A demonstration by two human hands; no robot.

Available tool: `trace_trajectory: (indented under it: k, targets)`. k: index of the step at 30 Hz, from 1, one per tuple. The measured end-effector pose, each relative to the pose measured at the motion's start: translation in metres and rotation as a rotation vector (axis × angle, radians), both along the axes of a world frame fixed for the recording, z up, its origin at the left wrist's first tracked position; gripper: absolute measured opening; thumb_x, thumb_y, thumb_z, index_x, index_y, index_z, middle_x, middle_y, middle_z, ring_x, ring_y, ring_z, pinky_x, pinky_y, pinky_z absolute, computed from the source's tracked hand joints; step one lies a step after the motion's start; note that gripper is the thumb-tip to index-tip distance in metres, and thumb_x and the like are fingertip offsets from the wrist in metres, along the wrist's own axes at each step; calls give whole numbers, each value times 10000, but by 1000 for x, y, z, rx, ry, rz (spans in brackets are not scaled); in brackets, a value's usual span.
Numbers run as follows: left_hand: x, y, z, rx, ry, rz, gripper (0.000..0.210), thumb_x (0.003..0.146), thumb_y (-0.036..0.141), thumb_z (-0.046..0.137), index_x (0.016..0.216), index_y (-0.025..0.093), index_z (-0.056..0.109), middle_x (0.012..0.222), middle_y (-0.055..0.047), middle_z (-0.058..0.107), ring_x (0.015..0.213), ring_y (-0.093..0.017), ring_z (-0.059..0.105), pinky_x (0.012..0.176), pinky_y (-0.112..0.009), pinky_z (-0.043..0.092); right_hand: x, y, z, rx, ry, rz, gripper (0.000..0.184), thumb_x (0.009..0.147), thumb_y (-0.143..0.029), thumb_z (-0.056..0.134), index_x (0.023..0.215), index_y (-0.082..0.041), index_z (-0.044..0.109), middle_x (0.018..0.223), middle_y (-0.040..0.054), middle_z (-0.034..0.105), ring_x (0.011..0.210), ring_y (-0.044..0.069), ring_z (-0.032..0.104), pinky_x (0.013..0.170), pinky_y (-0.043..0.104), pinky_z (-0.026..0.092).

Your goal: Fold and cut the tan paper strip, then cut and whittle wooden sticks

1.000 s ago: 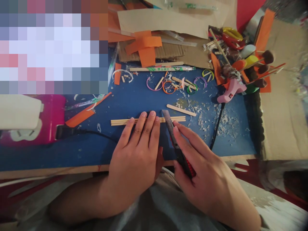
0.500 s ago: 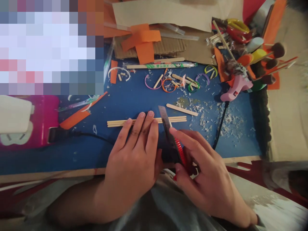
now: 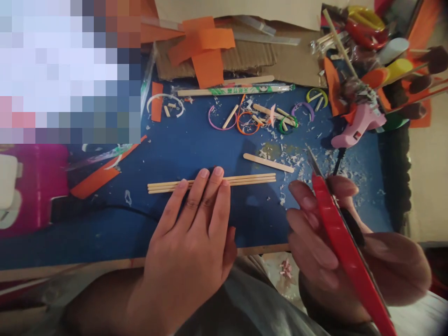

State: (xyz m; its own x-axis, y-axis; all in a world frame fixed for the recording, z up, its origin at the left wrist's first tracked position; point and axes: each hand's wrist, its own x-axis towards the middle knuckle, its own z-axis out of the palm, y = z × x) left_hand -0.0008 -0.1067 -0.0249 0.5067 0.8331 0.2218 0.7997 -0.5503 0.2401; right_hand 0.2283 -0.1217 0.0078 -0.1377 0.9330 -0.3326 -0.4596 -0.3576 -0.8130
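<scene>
Three thin wooden sticks (image 3: 250,178) lie side by side on the blue tabletop. My left hand (image 3: 192,233) rests over their middle, fingers stretched out and pressing down on them. To the right, my right hand (image 3: 336,242) is raised above the table's front edge, palm turned up, its fingers closed round a red utility knife (image 3: 345,247). The knife's blade (image 3: 312,160) points up and away, apart from the sticks. Just beyond the sticks lies a flat popsicle stick (image 3: 268,163).
White shavings, cut stick pieces and coloured rings (image 3: 223,117) are scattered behind. A pink glue gun (image 3: 359,123) with a black cord stands at right, near brushes and paint bottles (image 3: 399,70). Cardboard (image 3: 294,60) and orange paper (image 3: 208,65) lie at the back; a magenta box (image 3: 45,186) sits left.
My right hand has moved right and turned palm up with the knife, taking the blade away from the sticks. My left hand stays on the sticks; the view has shifted slightly.
</scene>
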Motion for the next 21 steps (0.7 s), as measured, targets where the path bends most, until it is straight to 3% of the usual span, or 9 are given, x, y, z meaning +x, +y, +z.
trace_trajectory:
  k: [5, 9, 13, 19, 21]
  targets:
    - [0, 0, 0, -4, -10, 4, 585, 1031, 278, 543, 1532, -25, 547, 1621, -214, 585, 1520, -365, 574, 1318, -492, 352, 18, -1, 4, -22, -131, 120, 169, 994, -386, 667, 1141, -437, 598, 1190, 23, 629, 509, 135, 437, 372, 313, 406]
    - [1, -1, -1, -6, -31, 10, 588, 1025, 259, 556, 1523, -54, 536, 1621, -231, 581, 1522, -363, 572, 1323, -493, 350, 18, 2, 2, -17, -167, 84, 132, 987, -377, 691, 1092, -424, 626, 1222, 14, 671, 506, 121, 431, 414, 319, 429]
    - [0, -1, -2, -6, -46, 15, 656, 1017, 260, 567, 1562, -93, 471, 1614, -244, 586, 1525, -346, 571, 1330, -479, 349, 5, 2, -3, -22, -113, 34, 161, 989, -346, 692, 1126, -429, 670, 1289, 22, 667, 527, 108, 466, 393, 294, 373]
    - [1, -2, -3, -12, -38, 28, 675, 1013, 256, 572, 1588, -75, 450, 1607, -239, 598, 1533, -334, 565, 1340, -468, 344, -15, -5, -6, 54, -102, -80, 321, 963, -304, 710, 1226, -471, 631, 1204, 29, 557, 592, 121, 564, 383, 279, 426]
    - [1, -2, -2, -16, -38, 28, 669, 1014, 263, 577, 1584, -66, 460, 1601, -237, 605, 1533, -336, 565, 1343, -467, 343, -16, -8, -4, 17, -108, -69, 284, 958, -341, 725, 1193, -457, 617, 1160, 21, 540, 568, 114, 556, 393, 284, 416]
